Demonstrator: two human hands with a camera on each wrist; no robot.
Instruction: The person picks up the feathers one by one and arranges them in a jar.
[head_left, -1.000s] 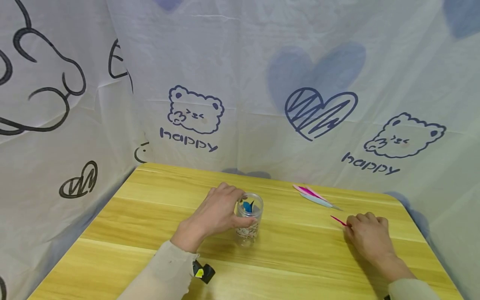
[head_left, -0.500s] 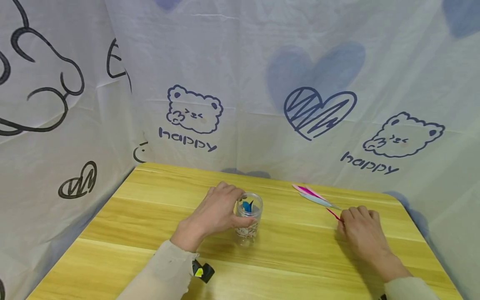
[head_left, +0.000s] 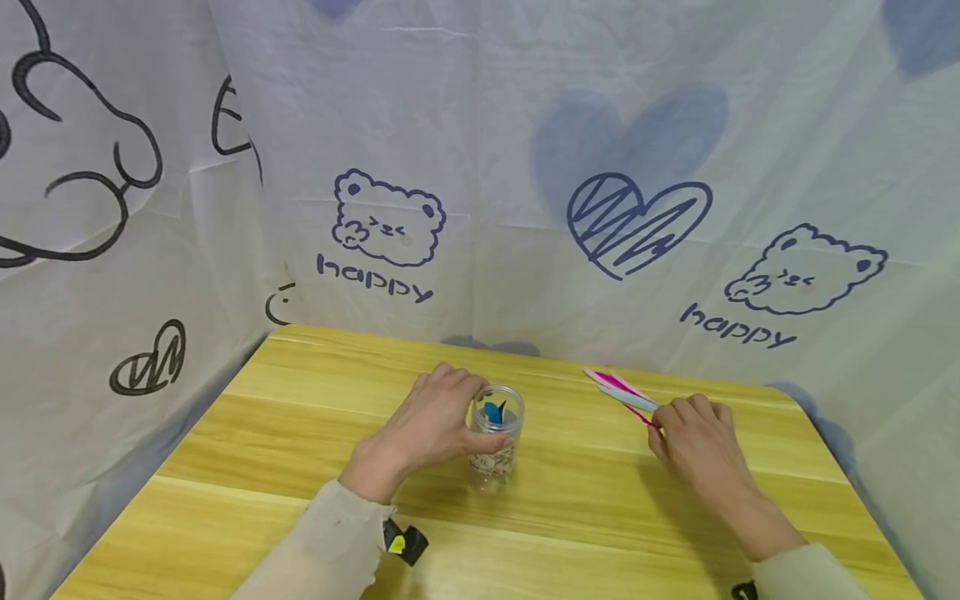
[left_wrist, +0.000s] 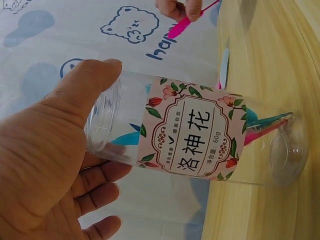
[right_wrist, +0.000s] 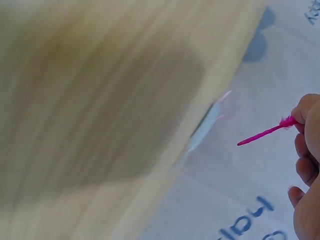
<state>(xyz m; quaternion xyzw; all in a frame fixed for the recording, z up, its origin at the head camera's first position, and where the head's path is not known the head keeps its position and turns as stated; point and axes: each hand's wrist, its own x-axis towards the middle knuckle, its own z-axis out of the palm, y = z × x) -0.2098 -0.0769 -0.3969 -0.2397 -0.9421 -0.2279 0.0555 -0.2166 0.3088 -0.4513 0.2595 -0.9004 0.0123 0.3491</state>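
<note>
Upright on the table stands a clear plastic jar [left_wrist: 131, 92] with a pink floral label [left_wrist: 195, 135]. My left hand [head_left: 431, 417] grips it near the top, thumb on one side and fingers on the other. Inside are blue and pink feathers [head_left: 494, 412], partly hidden by the label. Between thumb and fingertips my right hand [head_left: 701, 446] pinches a bright pink feather [right_wrist: 257, 137], its bare quill pointing toward the jar side. The feather's vane [left_wrist: 181, 28] shows in the left wrist view. Beyond that hand lie loose pink and pale blue feathers [head_left: 622, 390].
The wood-grain table [head_left: 570, 533] has its far edge against a white cloth [head_left: 480, 125] printed with bears and hearts. Another cloth wall [head_left: 202, 250] closes the left side. A black strap [head_left: 406, 542] with a yellow mark sits at the left wrist.
My right hand has moved left and slightly away from me with the pink feather, now overlapping the loose feathers' tips. The left hand and jar have stayed in place.
</note>
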